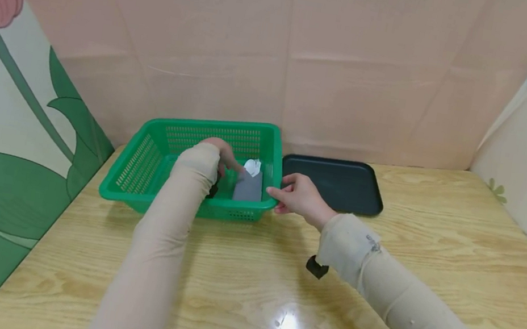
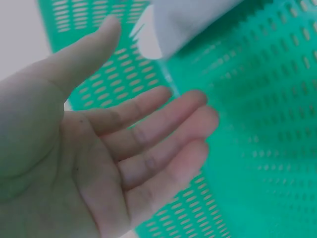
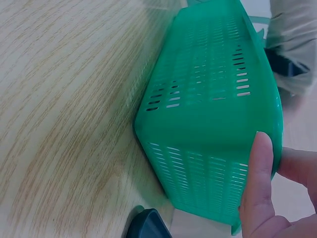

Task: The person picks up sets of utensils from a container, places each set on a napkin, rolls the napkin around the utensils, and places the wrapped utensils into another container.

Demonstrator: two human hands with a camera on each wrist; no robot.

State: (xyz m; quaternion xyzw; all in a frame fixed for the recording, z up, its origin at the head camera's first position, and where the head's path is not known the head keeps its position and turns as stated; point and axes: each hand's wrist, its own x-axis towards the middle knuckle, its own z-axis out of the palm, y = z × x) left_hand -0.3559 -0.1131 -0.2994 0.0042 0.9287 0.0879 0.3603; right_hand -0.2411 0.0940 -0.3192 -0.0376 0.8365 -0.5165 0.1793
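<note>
A green plastic basket [image 1: 139, 168] with slotted walls stands on the table. Inside it, toward the right end, lies a grey pouch [image 1: 248, 188] with white cutlery [image 1: 253, 167], a spoon and a fork, poking out of its top. My left hand [image 1: 227, 160] reaches down into the basket beside the pouch. In the left wrist view its palm shows, with fingers relaxed, thumb apart and nothing held; the pouch [image 2: 188, 22] is beyond the fingertips. My right hand [image 1: 302, 198] pinches the basket's near right corner, its thumb and finger on either side of the rim [image 3: 277, 119].
A black tray [image 1: 335, 183] lies right of the basket, near the back wall [image 1: 358, 87]. The wooden table [image 1: 242, 299] extends in front of both. Printed panels [image 1: 0, 163] stand at the left and right sides.
</note>
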